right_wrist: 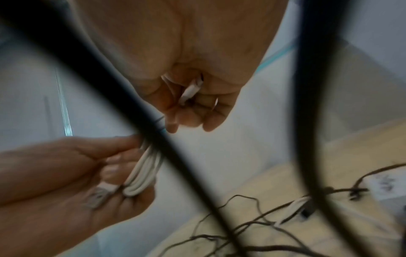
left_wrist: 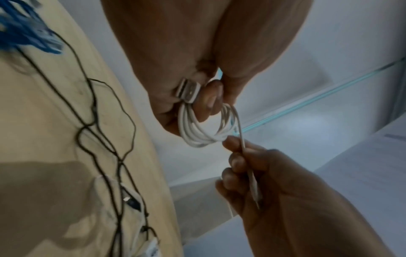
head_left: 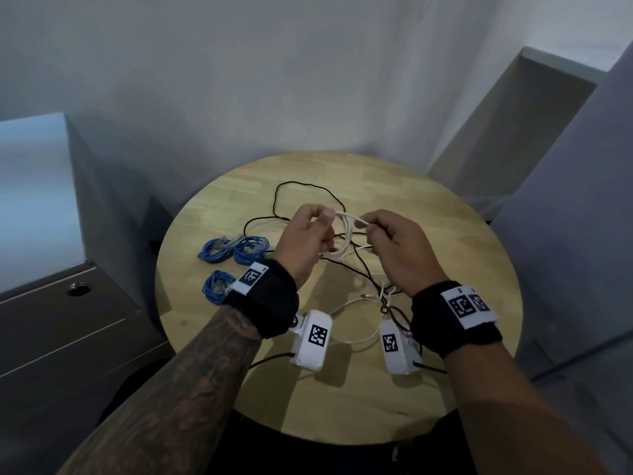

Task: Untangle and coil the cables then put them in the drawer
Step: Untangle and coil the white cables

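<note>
Both hands pinch the white cable (head_left: 343,231) above a black tangle (head_left: 371,279), apparently clear of three blue coils (head_left: 233,250).

Coiled white cable (left_wrist: 198,132), seemingly airborne

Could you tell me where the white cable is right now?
In the head view, the white cable hangs coiled between both hands above the round table.
</note>
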### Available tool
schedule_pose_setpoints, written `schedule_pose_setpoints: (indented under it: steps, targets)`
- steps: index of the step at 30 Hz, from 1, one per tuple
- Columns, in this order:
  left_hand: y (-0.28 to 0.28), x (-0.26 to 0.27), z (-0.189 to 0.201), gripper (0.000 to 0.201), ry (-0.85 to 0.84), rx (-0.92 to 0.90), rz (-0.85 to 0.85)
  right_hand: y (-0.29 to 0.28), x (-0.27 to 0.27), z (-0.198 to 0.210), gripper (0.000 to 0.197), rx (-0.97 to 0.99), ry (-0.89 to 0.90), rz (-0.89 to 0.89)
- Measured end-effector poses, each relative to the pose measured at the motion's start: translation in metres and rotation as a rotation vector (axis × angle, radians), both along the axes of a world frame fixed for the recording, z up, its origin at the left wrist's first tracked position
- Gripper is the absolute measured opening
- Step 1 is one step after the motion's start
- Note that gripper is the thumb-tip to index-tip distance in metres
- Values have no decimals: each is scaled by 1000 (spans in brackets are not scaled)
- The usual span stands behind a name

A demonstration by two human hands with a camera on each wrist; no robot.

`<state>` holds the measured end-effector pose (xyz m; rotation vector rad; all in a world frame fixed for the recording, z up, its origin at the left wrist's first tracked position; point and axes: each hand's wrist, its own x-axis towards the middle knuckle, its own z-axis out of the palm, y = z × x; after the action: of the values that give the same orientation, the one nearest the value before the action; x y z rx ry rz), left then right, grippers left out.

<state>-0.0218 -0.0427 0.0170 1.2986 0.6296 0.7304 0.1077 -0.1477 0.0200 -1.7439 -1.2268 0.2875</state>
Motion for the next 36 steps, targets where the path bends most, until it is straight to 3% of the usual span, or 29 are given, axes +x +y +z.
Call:
schedule_pose_setpoints:
  steps: [3,4,6,10,13,16,19,22,27,32,36]
  targets:
    - [4,-3,-16,10,85,1,-75,1,10,-22,18,-143,-335,-55]
    - [6,-3,-20,10,118,9,-105,3,12,-28,18,-173,-362,-78]
    - [9,-2,-24,10,150,-2,-163,5,11,-30,17,-151,-177,-121]
    - [14,2,-27,10,143,-24,-250,11,9,-23,14,-53,385,-128]
    - [15,3,-24,12,100,-43,-305,15,7,-23,15,-70,589,-118]
    - [15,4,-23,14,93,-32,-287,17,0,-21,17,-100,678,-67]
    - [17,5,-27,12,132,6,-175,14,-9,-17,25,-88,669,34]
    - [17,6,-29,13,151,70,-108,11,-16,-20,50,-84,558,149]
    - [5,10,-26,12,56,75,-85,18,-27,-26,25,90,465,3]
    - [-3,11,-21,14,-42,22,-52,22,-24,-29,23,109,302,-74]
    - [-3,9,-22,10,8,201,-85,24,-21,-29,19,99,282,-84]
